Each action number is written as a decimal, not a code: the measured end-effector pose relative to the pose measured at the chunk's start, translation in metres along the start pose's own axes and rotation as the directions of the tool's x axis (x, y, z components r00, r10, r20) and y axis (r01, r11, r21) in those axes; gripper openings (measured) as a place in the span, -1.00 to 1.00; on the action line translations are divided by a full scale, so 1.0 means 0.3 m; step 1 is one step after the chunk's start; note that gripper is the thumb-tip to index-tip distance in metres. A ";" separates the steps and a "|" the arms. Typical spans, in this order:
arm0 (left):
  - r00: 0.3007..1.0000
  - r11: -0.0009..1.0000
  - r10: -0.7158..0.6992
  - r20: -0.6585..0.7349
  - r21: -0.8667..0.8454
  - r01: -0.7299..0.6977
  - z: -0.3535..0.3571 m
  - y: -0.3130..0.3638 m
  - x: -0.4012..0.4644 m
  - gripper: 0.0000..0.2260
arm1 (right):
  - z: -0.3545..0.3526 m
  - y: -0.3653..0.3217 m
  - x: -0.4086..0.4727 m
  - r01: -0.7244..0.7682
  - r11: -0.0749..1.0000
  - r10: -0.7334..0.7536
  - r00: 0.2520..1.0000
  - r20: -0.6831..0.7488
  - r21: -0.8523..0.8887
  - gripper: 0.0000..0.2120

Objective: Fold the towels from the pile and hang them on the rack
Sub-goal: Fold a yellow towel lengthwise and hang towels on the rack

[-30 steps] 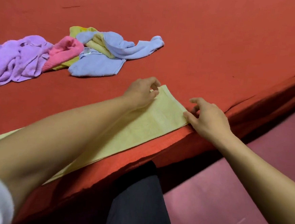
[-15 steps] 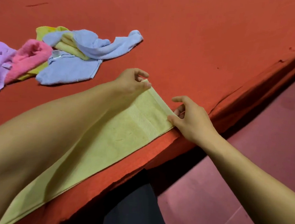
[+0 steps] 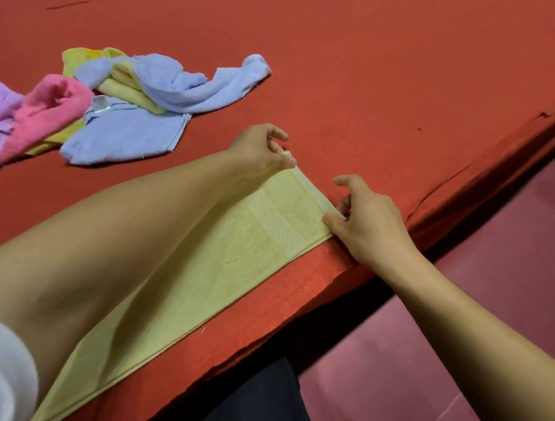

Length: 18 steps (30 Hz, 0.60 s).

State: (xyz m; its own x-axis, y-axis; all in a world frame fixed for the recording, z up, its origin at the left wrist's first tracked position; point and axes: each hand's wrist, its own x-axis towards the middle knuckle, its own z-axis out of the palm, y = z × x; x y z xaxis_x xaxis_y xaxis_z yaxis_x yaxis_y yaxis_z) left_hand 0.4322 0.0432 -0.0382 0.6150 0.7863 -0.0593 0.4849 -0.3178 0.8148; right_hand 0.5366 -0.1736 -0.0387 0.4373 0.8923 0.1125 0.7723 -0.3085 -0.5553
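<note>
A pale yellow towel [image 3: 218, 265] lies flat as a long folded strip along the near edge of the red surface. My left hand [image 3: 261, 151] pinches its far corner, and my left forearm lies over the strip. My right hand [image 3: 365, 220] pinches the near corner of the same short end. A pile of towels [image 3: 121, 108] sits at the left: light blue, yellow, pink and purple ones, crumpled together. No rack is in view.
The red cloth-covered surface [image 3: 380, 69] stretches far back and right. Its edge [image 3: 463, 191] runs diagonally from lower left to upper right, with a pink floor [image 3: 458, 341] below. My dark trouser leg [image 3: 254, 404] shows under the edge.
The view shifted, so the pile sits further left in frame. Both hands stayed at the towel's short end, each now pinching a corner of it.
</note>
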 end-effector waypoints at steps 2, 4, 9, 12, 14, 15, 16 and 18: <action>0.999 0.995 0.046 -0.003 0.087 -0.046 -0.013 0.004 -0.010 -0.55 | -0.015 0.004 -0.001 -0.015 1.000 0.015 1.000 -0.002 -0.024 -0.45; 0.995 0.984 0.096 -0.041 0.157 -0.088 -0.046 0.015 -0.044 -0.56 | -0.033 -0.001 -0.005 -0.020 0.999 0.018 0.999 -0.045 -0.032 -0.44; 0.981 0.960 0.160 -0.108 0.249 -0.129 -0.151 0.003 -0.256 -0.81 | -0.028 -0.103 -0.047 0.080 0.996 -0.077 0.995 -0.071 0.040 -0.59; 0.983 0.965 0.143 -0.111 0.235 -0.114 -0.233 -0.068 -0.449 -0.85 | 0.020 -0.214 -0.098 0.153 0.985 -0.154 0.988 0.005 0.079 -0.66; 0.978 0.969 0.126 -0.164 0.230 -0.087 -0.304 -0.134 -0.596 -0.85 | 0.067 -0.303 -0.144 0.213 0.971 -0.221 0.973 0.069 0.111 -0.69; 0.974 0.972 0.110 -0.199 0.224 -0.064 -0.346 -0.174 -0.674 -0.85 | 0.096 -0.350 -0.167 0.249 0.960 -0.262 0.960 0.098 0.124 -0.70; 0.967 0.975 0.093 -0.237 0.219 -0.040 -0.394 -0.218 -0.754 -0.84 | 0.128 -0.403 -0.191 0.287 0.949 -0.303 0.945 0.125 0.133 -0.71; 0.946 0.976 0.061 -0.319 0.218 0.011 -0.495 -0.311 -0.920 -0.79 | 0.194 -0.514 -0.235 0.356 0.922 -0.380 0.908 0.178 0.149 -0.73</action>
State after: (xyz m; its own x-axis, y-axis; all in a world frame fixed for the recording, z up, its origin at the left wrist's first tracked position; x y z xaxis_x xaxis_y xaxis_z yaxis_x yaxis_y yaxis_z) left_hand 0.1249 -0.0655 -0.0122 0.4124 0.8935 0.1777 0.6157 -0.4171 0.6685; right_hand 0.3599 -0.1696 -0.0091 0.0219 0.9858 0.1665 0.7994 0.0827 -0.5950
